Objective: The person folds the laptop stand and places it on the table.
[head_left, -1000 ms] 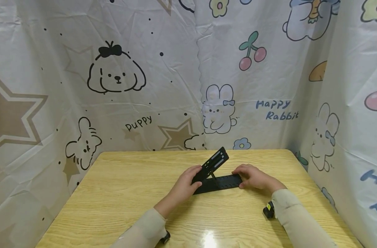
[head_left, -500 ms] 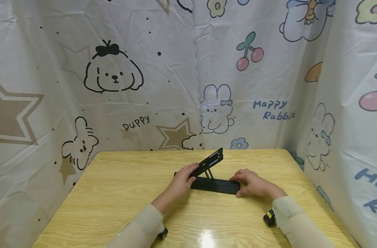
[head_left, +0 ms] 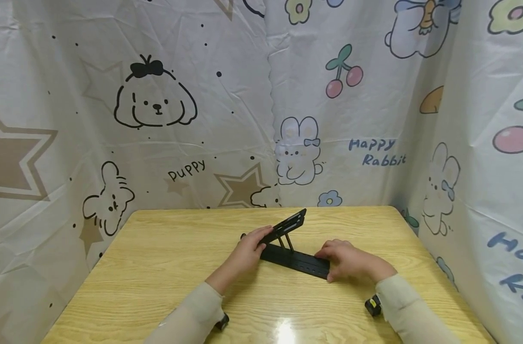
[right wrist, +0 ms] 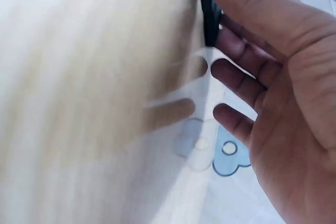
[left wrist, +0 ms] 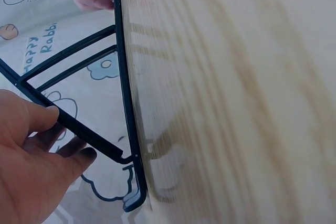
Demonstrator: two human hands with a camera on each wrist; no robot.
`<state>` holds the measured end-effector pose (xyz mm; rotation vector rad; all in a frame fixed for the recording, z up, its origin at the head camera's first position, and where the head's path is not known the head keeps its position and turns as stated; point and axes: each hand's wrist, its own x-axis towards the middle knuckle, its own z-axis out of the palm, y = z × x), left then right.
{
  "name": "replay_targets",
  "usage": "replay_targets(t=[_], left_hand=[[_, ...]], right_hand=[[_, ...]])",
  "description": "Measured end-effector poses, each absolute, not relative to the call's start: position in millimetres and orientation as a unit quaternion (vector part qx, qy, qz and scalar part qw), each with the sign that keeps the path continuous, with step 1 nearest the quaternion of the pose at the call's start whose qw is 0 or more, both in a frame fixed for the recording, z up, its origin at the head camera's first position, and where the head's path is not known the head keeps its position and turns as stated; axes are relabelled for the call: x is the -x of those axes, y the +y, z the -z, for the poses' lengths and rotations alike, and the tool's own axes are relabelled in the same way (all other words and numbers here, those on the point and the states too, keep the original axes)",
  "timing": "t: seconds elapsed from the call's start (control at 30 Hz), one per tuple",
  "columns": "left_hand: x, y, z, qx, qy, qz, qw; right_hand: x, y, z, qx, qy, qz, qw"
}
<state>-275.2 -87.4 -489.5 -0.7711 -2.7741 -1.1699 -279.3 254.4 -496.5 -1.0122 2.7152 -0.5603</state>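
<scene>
A black folding laptop stand (head_left: 296,262) stands on the table, its long base slanting with the right end nearer to me. Its upper panel (head_left: 289,223) is raised at an angle, propped by two thin struts (head_left: 289,242). My left hand (head_left: 246,251) holds the lower left part of that panel, thumb on one side and fingers on the other, as the left wrist view shows. My right hand (head_left: 347,260) pinches the right end of the base between thumb and fingers. In the right wrist view, the base's end (right wrist: 211,19) shows between thumb and fingers, the lower fingers extending beyond it.
The wood-grain table (head_left: 167,267) extends around the stand. A cartoon-printed curtain (head_left: 227,119) hangs behind the table and along its right side. Small black devices (head_left: 373,306) sit at both wrists, near the sleeves.
The stand has turned, its right end swinging toward me and its left end away. The upper panel now leans lower. Both hands have kept hold, the right one moving nearer with the base.
</scene>
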Motion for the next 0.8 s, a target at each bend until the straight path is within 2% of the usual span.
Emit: replay_targets(t=[0.2,0.43,0.8], left_hand=[[273.0,-90.5,487.8,0.252,-0.892,0.375,0.016],[270.2,-91.5,488.1,0.235,-0.9,0.367,0.02],[273.0,-92.6,492.1,0.216,-0.908,0.359,-0.002]], right_hand=[[293.9,267.7,494.9,0.337,0.881,0.294,0.153],[309.7,272.6,504.2,0.366,0.873,0.293,0.132],[312.1,263.2,510.4,0.378,0.858,0.303,0.168]])
